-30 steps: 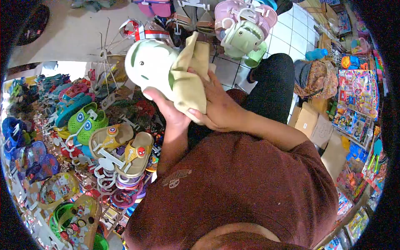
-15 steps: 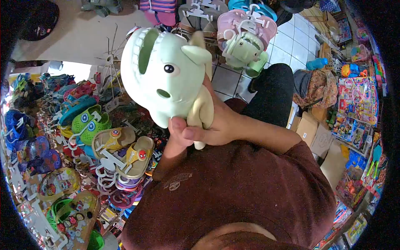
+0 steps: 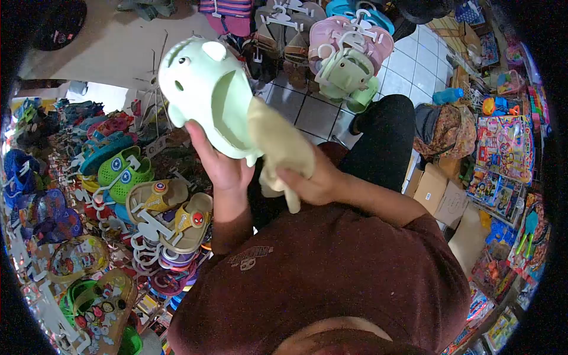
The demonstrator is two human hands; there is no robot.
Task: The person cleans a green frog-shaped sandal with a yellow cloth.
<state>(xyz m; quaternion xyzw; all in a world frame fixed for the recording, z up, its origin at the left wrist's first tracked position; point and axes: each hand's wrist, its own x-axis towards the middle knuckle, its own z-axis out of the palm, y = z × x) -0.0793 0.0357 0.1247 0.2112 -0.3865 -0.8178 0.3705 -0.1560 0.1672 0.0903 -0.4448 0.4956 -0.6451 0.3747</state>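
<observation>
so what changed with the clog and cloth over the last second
The clog was turned over in the left hand, so its opening now faces the camera. The cloth in the right hand slid from its side to its lower edge. Both hands kept their hold; the racks are unchanged.

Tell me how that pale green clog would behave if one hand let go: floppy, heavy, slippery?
The pale green clog looks like thick moulded foam and holds its shape, so probably stiff and light. The left hand props it from below alone, suggesting little weight. Its smooth surface might slip. The yellow cloth in the right hand drapes limp.
</observation>
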